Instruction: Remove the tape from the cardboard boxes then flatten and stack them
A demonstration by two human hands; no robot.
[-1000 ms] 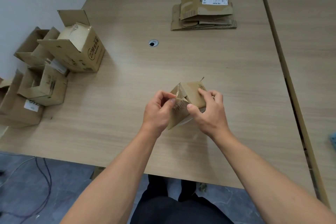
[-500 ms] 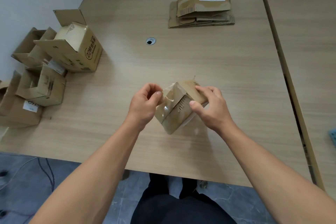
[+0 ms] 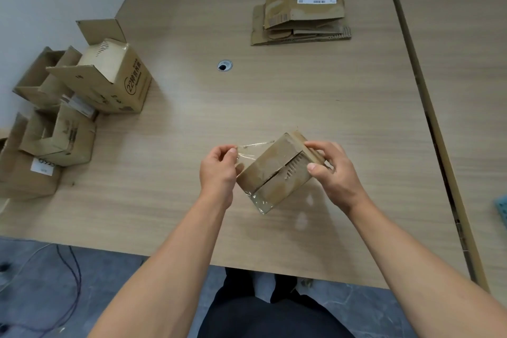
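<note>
The table (image 3: pixel 274 96) carries a cluster of open boxes (image 3: pixel 109 79) at its left edge and a flattened stack (image 3: pixel 300 19) at the far side. Near the front edge a small box (image 3: pixel 274 173) sits between both hands. The right hand (image 3: pixel 336 173) clamps its right end, fingers curled over the edge; the left hand (image 3: pixel 218 170) pinches a clear tape strip (image 3: pixel 249 149) lifted off its far-left corner. Best to pull low and steady along the seam, bracing the box firmly, so the tape comes away whole
</note>
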